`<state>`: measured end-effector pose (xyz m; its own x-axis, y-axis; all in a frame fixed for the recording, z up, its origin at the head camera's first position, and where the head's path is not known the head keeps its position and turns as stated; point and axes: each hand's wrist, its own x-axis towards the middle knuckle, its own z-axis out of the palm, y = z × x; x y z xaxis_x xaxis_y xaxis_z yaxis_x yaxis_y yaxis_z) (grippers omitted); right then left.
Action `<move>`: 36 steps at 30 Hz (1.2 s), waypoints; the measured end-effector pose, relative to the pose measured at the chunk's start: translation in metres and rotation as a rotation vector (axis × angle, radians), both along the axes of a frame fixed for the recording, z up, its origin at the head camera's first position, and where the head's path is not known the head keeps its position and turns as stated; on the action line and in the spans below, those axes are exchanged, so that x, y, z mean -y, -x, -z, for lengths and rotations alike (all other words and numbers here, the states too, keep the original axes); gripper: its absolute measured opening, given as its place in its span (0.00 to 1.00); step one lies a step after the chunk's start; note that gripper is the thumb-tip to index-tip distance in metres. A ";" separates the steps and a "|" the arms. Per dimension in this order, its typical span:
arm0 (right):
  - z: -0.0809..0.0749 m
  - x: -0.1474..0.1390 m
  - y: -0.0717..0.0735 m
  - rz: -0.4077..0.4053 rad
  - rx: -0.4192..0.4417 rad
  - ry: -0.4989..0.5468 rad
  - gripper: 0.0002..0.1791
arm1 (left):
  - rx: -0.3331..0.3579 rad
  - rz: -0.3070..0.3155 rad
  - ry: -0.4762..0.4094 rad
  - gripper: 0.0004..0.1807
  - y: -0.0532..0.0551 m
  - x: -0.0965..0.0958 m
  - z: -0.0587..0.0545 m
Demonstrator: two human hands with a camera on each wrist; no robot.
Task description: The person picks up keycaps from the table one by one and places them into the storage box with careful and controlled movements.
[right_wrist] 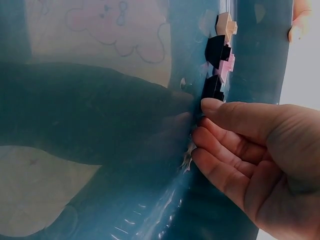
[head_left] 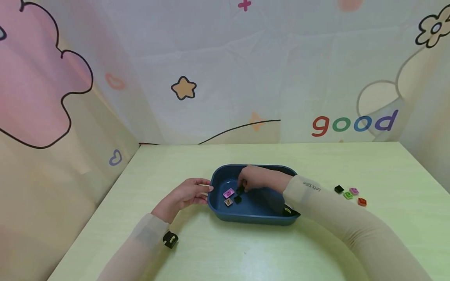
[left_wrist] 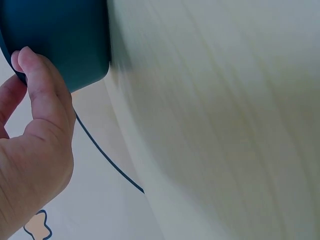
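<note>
My right hand [head_left: 254, 177] reaches into a dark blue plastic basin [head_left: 253, 219]. In the right wrist view its thumb and fingertips pinch a small black block [right_wrist: 213, 89] at the basin floor. Beside it lie a pink block [head_left: 228, 193], a second black block [head_left: 237, 199] and a beige block [head_left: 228, 202]; the right wrist view shows small studs on them. My left hand [head_left: 191, 192] touches the basin's left end with fingers mostly straight, some of them along the outer wall in the left wrist view.
Several small blocks lie on the table right of the basin: a black block [head_left: 339, 189], a green block [head_left: 348, 195], a pink block [head_left: 354, 191] and a red-orange block [head_left: 362, 201]. A printed cloth [head_left: 225, 97] hangs behind the pale table [head_left: 225, 257].
</note>
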<state>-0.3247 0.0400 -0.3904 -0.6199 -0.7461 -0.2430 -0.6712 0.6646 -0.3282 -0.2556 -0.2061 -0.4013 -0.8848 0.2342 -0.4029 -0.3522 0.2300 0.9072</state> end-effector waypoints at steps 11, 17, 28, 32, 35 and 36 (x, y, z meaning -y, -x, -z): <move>-0.018 -0.006 -0.001 -0.010 -0.027 0.003 0.13 | 0.008 -0.017 0.014 0.20 0.000 0.000 -0.001; -0.035 -0.010 -0.004 0.008 -0.021 0.008 0.14 | 0.016 -0.031 0.015 0.19 -0.001 -0.001 -0.002; -0.068 -0.026 -0.011 -0.020 -0.081 0.053 0.14 | 0.022 -0.039 0.029 0.20 -0.001 -0.003 -0.003; -0.081 -0.038 -0.014 -0.020 -0.113 0.089 0.13 | 0.025 -0.033 0.028 0.20 -0.001 -0.003 -0.003; -0.091 -0.048 -0.018 -0.002 -0.136 0.108 0.13 | 0.026 -0.032 0.029 0.20 -0.001 -0.003 -0.004; -0.095 -0.051 -0.019 0.004 -0.142 0.116 0.13 | 0.027 -0.033 0.029 0.20 -0.001 -0.003 -0.004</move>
<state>-0.3053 0.0913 -0.2954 -0.6448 -0.7616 -0.0654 -0.7139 0.6305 -0.3046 -0.2542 -0.2030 -0.3974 -0.8805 0.1931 -0.4329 -0.3841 0.2445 0.8903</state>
